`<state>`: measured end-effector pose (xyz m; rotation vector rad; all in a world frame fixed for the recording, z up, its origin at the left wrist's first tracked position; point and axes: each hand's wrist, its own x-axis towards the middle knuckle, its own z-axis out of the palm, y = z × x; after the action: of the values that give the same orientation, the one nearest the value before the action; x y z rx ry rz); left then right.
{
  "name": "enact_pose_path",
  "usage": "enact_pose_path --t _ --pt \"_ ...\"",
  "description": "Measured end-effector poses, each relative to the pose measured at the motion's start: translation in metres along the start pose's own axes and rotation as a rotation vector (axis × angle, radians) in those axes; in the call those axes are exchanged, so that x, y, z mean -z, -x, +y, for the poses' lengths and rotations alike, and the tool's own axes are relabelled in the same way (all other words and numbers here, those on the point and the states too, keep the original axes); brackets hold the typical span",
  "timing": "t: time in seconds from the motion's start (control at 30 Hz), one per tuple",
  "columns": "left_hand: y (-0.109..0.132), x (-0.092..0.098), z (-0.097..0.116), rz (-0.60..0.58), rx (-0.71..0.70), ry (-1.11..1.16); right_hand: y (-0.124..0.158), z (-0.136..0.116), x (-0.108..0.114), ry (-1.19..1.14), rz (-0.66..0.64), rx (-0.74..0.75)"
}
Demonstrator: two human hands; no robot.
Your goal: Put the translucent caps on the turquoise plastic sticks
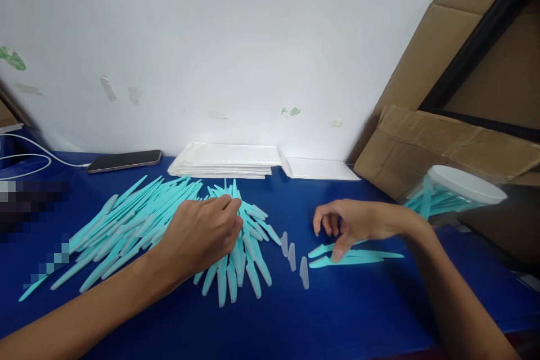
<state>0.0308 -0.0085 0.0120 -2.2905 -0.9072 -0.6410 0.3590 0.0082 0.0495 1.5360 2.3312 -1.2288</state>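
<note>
My left hand is closed over a fanned heap of turquoise eyebrow razors. Its fingers are curled under, so what they grip, if anything, is hidden. A larger pile of the same razors spreads out to its left. On the right, my right hand hovers low with fingers bent and apart. Its thumb tip touches or nearly touches one of a few separate razors lying side by side. Between the hands lie three small translucent blade caps in a slanting row.
White flat packets lie against the wall. A phone with a white cable rests at the back left. At right, a clear tub with a white lid holds more razors beside cardboard. The tabletop is blue.
</note>
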Motion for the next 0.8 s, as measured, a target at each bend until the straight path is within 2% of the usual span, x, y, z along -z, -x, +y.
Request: enact_pose_path --t 0.1,0.3,0.4,0.47,0.53,0.6,0.7,0.8 --pt "-0.001 0.003 0.003 -0.107 0.006 -0.025 -0.004 -0.003 -0.003 0.030 0.005 -0.018" --pt "-0.002 0.008 0.007 -0.272 0.112 0.046 -0.010 -0.004 -0.003 0.001 0.040 -0.014" --pt "-0.003 0.010 0.011 -0.201 0.107 0.115 -0.012 -0.001 -0.003 0.021 0.068 0.001" --pt "-0.003 0.012 0.016 -0.104 0.039 0.208 -0.013 0.002 -0.004 0.048 0.097 0.026" --pt "-0.002 0.015 0.021 -0.073 -0.048 0.342 -0.014 0.003 -0.004 0.054 0.125 0.068" --pt "-0.001 0.019 0.027 -0.163 -0.124 0.456 -0.014 0.002 -0.003 0.046 0.161 0.114" --pt "0.003 0.021 0.031 -0.375 -0.208 0.551 -0.013 0.000 -0.002 0.012 0.222 0.172" --pt "0.005 0.020 0.033 -0.482 -0.249 0.602 -0.014 -0.003 -0.002 -0.035 0.284 0.218"
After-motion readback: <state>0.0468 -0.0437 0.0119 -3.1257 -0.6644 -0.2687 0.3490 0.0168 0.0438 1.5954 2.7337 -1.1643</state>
